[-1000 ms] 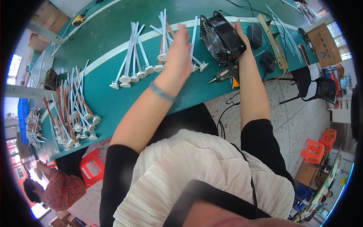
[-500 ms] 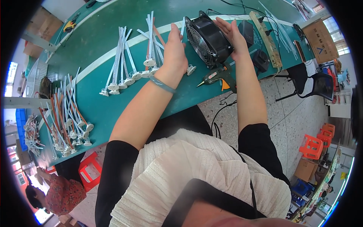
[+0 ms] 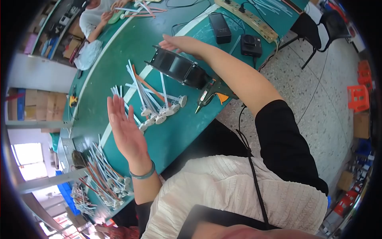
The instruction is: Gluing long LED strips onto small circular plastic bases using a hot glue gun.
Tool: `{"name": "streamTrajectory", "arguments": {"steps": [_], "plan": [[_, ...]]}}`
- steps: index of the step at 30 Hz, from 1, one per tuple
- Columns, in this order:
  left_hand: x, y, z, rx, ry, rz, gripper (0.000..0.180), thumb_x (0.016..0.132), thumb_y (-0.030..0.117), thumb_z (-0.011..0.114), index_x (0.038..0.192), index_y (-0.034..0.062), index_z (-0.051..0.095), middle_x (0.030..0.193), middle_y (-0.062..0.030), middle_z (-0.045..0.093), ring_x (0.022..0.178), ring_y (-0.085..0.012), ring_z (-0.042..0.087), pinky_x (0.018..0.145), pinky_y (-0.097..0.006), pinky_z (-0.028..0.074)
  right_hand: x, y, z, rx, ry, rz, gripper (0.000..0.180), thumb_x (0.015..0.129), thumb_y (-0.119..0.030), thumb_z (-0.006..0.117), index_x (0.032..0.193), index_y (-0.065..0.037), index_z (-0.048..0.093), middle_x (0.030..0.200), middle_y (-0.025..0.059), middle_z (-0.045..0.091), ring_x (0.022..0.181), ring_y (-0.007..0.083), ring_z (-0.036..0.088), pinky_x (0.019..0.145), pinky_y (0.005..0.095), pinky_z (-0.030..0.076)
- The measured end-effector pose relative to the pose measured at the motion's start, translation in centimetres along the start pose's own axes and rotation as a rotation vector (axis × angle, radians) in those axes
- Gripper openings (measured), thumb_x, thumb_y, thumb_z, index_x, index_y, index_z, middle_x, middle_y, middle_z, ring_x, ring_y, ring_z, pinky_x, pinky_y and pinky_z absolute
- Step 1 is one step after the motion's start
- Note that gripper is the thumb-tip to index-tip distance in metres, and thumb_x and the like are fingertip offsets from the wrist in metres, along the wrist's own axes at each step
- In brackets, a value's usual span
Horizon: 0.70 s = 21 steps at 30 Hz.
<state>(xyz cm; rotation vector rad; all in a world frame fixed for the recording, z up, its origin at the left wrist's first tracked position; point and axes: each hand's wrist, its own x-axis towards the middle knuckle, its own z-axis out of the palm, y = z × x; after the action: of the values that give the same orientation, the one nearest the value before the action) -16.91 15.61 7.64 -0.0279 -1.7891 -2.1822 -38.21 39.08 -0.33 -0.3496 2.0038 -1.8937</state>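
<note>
My left hand (image 3: 124, 128) is raised flat above the green table (image 3: 119, 51), palm showing, fingers together, holding nothing. A green bangle sits on its wrist. Just right of it lies a row of white sticks with round discs (image 3: 153, 104). My right hand (image 3: 181, 42) reaches out over a black square fan (image 3: 178, 68), fingers stretched, resting near its far top edge. A glue gun (image 3: 213, 92) with an orange trigger lies by my right forearm.
A heap of more white and red sticks (image 3: 105, 179) lies at the table's near left end. Two black boxes (image 3: 221, 27) and a long power strip (image 3: 250, 18) sit beyond the fan. Another person (image 3: 97, 16) works at the far end. Chairs stand on the speckled floor at right.
My left hand has lifted off the stick row and drawn back toward me, open. The view swung, and my right hand now reaches over the fan instead of gripping its side.
</note>
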Motion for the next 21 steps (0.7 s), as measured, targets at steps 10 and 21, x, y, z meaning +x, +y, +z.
{"name": "streamTrajectory", "arguments": {"steps": [10, 21], "plan": [[0.3, -3.7, 3.9, 0.152, -0.170, -0.069, 0.060, 0.104, 0.022, 0.047, 0.157, 0.0022, 0.027, 0.160, -0.0137, 0.031, 0.150, -0.0267, 0.025, 0.121, -0.045, 0.018, -3.6, -1.4, -0.3, 0.578, -0.022, -0.163, 0.079, 0.101, -0.069, 0.022, 0.150, -0.012, 0.047, 0.150, 0.0066, 0.050, 0.138, 0.0194, 0.043, 0.115, 0.0405, 0.030], [2.2, -7.2, 9.0, -0.020, -0.135, -0.291, 0.059, 0.105, 0.028, 0.052, 0.154, 0.0015, 0.030, 0.149, -0.0087, 0.045, 0.139, -0.0188, 0.040, 0.118, -0.042, 0.026, -3.3, -0.5, 0.3, 0.263, 0.060, -0.165, 0.087, 0.096, -0.072, 0.041, 0.149, -0.004, 0.045, 0.155, 0.0155, 0.043, 0.148, 0.0261, 0.032, 0.121, 0.0382, 0.021]]}}
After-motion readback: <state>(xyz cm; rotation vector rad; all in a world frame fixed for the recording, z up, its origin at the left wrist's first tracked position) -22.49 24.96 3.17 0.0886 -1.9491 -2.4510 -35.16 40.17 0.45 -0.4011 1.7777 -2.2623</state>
